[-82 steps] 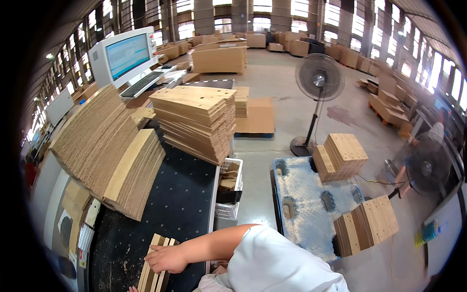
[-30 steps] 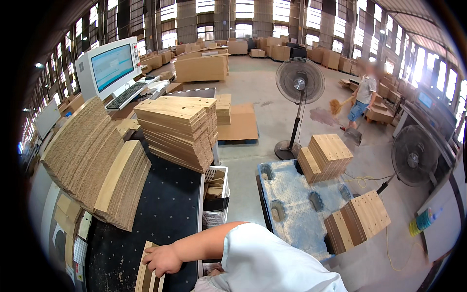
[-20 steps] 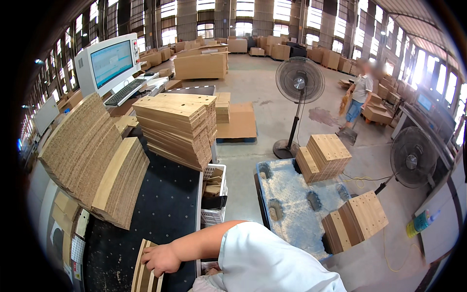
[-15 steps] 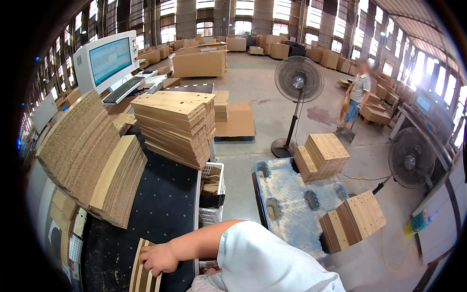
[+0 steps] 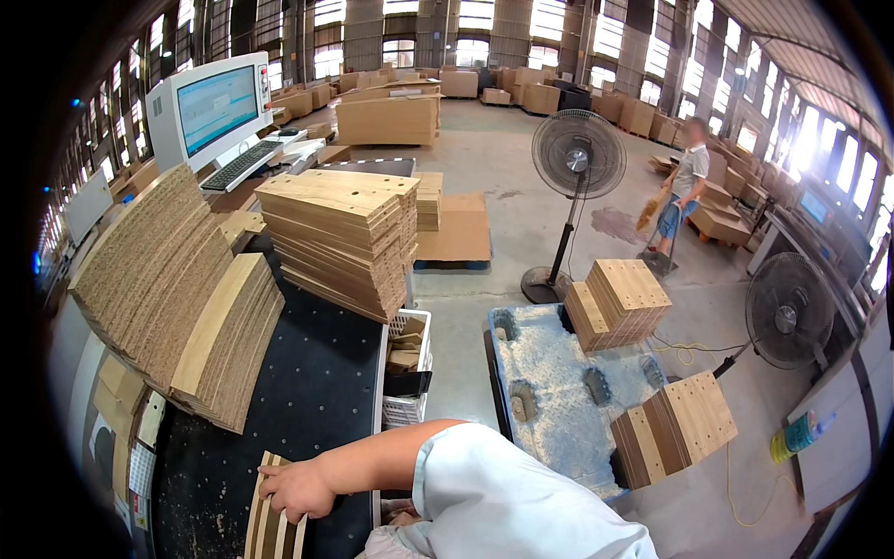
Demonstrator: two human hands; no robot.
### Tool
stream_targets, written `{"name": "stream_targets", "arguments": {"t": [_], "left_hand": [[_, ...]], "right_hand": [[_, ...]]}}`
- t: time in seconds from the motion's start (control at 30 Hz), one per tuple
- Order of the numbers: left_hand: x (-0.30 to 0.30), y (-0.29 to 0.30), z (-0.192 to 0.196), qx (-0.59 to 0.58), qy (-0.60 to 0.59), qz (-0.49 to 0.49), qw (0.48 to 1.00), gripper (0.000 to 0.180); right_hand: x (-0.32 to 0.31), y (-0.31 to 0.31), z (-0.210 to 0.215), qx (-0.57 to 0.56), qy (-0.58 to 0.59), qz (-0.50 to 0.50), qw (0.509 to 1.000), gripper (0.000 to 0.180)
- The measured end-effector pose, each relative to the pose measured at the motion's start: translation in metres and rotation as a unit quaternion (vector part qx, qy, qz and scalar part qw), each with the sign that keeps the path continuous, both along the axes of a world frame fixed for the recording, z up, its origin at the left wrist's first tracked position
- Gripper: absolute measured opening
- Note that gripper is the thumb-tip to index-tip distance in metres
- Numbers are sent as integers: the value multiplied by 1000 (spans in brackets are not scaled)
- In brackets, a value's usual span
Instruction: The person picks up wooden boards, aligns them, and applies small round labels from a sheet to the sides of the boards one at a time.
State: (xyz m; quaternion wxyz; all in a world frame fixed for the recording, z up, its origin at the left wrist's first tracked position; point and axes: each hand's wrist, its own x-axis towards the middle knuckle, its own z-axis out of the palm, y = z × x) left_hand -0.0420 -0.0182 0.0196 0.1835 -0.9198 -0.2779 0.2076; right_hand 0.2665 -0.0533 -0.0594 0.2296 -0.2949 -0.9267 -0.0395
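My right arm, in a pale short sleeve, reaches across to the left over the black worktable (image 5: 326,391). At its near end my right hand (image 5: 300,489) is closed over a few narrow wooden boards (image 5: 265,531) with pale edges. Its fingers bend over the boards' upper side, and their lower ends run out of the picture. Below my forearm shows a small patch of skin beside pale cloth; my left hand cannot be made out. Ahead of the right hand stands a row of upright chipboard pieces (image 5: 154,289), with a tall stack of drilled boards (image 5: 335,242) farther off.
A computer (image 5: 214,107) with a keyboard (image 5: 242,165) stands at the far left. A white crate (image 5: 410,410) of offcuts sits beside the table. To the right is a blue pallet (image 5: 559,401) with two board stacks, near two fans (image 5: 578,158). A person (image 5: 687,186) stands beyond holding a broom.
My right hand has shifted slightly left with the narrow boards, still closed on them. The view has turned a little. In the distance, the person with the broom has changed posture.
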Motion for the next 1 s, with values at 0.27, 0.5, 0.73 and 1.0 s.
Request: {"name": "stream_targets", "arguments": {"t": [0.27,0.5,0.73,1.0], "left_hand": [[-2,1,0,-36,-26,-5,999,61],[-11,5,-2,-107,-66,-37,991,61],[-26,16,-8,-209,-135,-50,967,61],[-32,20,-17,-223,-198,-45,954,50]], "right_hand": [[-2,5,16,-20,-120,-9,993,26],[-2,8,24,-72,-144,-2,987,31],[2,14,23,-58,-132,24,989,28],[4,16,19,-71,-113,34,990,28]]}}
